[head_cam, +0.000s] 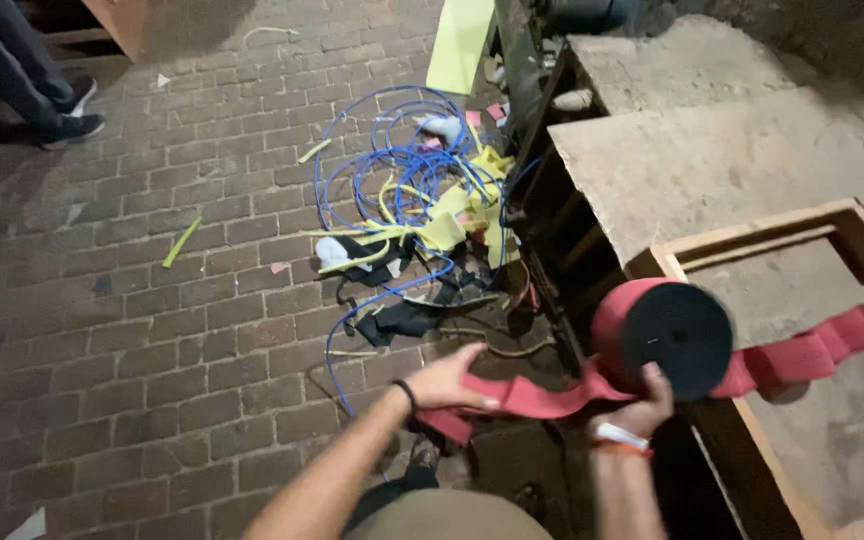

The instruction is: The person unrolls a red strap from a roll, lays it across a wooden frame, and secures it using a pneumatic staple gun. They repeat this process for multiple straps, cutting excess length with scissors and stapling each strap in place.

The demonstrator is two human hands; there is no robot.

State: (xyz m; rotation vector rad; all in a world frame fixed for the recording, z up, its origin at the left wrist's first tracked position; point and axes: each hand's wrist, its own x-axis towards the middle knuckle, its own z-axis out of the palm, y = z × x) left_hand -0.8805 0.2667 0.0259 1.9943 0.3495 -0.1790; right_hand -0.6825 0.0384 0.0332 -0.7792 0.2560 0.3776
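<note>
My right hand [640,405] grips the lower edge of a fat roll of red strap [664,330], whose black end face points at me. The loose red strap [532,396] runs left from the roll, and my left hand [449,380] holds it flat between thumb and fingers. A black band sits on my left wrist, a white and orange one on my right. Another length of red strap [822,348] trails right from the roll over a wooden frame [752,232].
A tangle of blue cable [392,165] with yellow and black scraps lies on the brick floor [152,330]. A concrete slab [712,150] and dark machine frame stand at right. Another person's legs and shoes [70,115] are at far left.
</note>
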